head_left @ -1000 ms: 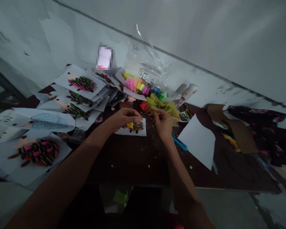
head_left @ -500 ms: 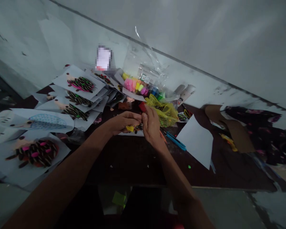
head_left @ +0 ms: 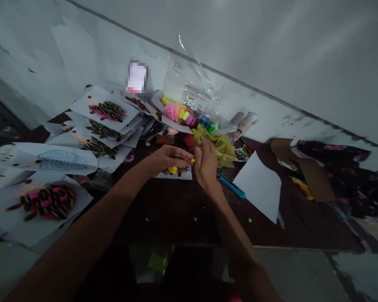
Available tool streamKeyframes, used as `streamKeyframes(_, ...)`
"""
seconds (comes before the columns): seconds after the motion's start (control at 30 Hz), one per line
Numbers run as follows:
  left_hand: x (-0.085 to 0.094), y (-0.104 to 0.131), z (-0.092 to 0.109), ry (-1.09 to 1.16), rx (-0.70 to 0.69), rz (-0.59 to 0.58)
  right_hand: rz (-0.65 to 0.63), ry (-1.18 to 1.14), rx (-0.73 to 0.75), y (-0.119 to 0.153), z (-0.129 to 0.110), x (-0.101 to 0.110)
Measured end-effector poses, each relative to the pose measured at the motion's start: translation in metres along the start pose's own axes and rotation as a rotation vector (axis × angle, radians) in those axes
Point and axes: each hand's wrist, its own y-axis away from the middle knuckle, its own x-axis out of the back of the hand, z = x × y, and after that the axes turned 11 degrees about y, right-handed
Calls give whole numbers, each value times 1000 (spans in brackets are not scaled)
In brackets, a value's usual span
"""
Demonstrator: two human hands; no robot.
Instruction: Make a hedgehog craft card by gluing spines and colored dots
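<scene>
A single head-worn camera looks forward and down over a dark table [head_left: 176, 218], tilted so the far wall's edge runs downhill to the right. It sits close (both forearms fill the near foreground), and no second view overlaps it.

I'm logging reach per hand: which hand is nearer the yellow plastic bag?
Right. The right hand sits just left of the yellow plastic bag, its fingers at the bag's edge; the left hand lies farther left, beyond the right hand.
</scene>
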Motion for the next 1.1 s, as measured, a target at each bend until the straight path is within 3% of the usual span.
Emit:
streamKeyframes(0.13, -1, -1, -1, -21, -8, 58, 6, -129, -11, 0, -8, 4)
streamKeyframes(0.3, 5, 1, 3, 12, -79, 109, -13, -437, -156, -1, -8, 15)
streamKeyframes(0.4, 8, 3, 8, -9, -75, 97, -67, -514, -81, 0, -9, 19)
streamKeyframes(0.5, 9, 4, 8, -45, -65, 72, -86, -486, 9, 1, -12, 21)
streamKeyframes(0.73, 12, -1, 1, -128, -56, 62, -140, -358, 31, 2, -15, 19)
streamKeyframes(0.87, 15, 1, 5, -137, -56, 147, -171, -280, 30, 4, -10, 16)
streamKeyframes(1.0, 20, 3, 10, -98, -114, 292, -284, -195, 77, 8, -4, 9)
streamKeyframes(1.1, 22, 3, 12, -77, -130, 308, -357, -101, 119, 11, -3, 6)
